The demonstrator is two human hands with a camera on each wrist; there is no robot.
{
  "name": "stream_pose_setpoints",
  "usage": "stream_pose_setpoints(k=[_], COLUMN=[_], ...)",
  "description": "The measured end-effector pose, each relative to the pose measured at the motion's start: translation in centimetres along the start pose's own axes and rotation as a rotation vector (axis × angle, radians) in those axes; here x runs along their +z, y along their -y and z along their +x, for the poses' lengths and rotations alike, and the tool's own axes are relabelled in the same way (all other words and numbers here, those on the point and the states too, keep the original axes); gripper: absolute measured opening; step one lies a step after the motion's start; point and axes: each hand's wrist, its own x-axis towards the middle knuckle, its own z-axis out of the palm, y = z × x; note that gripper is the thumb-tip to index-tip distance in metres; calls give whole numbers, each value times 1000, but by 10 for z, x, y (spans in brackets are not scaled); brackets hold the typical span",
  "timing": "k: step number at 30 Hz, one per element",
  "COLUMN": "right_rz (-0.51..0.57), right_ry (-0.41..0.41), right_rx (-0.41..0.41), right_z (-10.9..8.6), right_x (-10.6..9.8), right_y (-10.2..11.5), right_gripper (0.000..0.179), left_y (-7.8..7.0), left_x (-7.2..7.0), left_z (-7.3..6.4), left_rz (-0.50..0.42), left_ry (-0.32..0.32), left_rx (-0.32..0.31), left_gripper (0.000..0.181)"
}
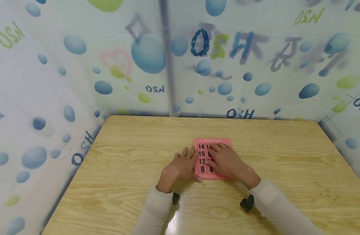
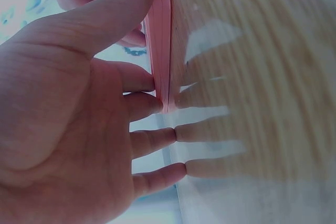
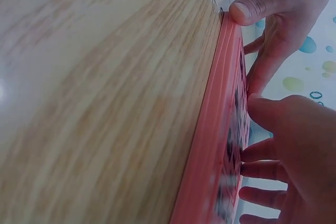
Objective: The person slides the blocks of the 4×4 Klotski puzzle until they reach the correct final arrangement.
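Observation:
A pink number sliding puzzle (image 1: 212, 176) lies flat on the wooden table, its tiles printed with black numbers such as 14, 15, 12 and 8. My left hand (image 1: 183, 165) is at its left edge with fingers extended. In the left wrist view, the index and middle fingertips (image 2: 149, 103) touch the puzzle's side, while the left thumb (image 3: 242, 13) is at the near corner. My right hand (image 1: 225, 160) reaches over the tiles from the right, fingers spread and fingertips on the puzzle's face. It hides most of the right-hand tiles.
The wooden table (image 1: 124, 150) extends around the puzzle on all sides. Behind it stands a pale curtain (image 1: 186, 75) with blue and green bubble prints. Dark wrist cameras (image 1: 247, 203) are strapped beneath both light sleeves (image 1: 278, 205).

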Motion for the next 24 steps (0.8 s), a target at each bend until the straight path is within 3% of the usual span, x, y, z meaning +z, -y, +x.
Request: stream_pose_setpoints(k=[6,14,24], right_rz=[32,24,17], right_ry=[9,-71,-112], right_rx=[12,-4,32], right_z=[-1,-5,-15], right_x=[-2,-4,-5], right_y=[-1,-13,-28], right_gripper=[58,49,43], left_y=[0,-1,-1], left_x=[-1,-1,-1], left_z=[-1,-1,-2], left_rz=[4,-6,-35], left_ry=[1,2,2], left_rx=[1,4,-2], left_gripper=[111,110,111])
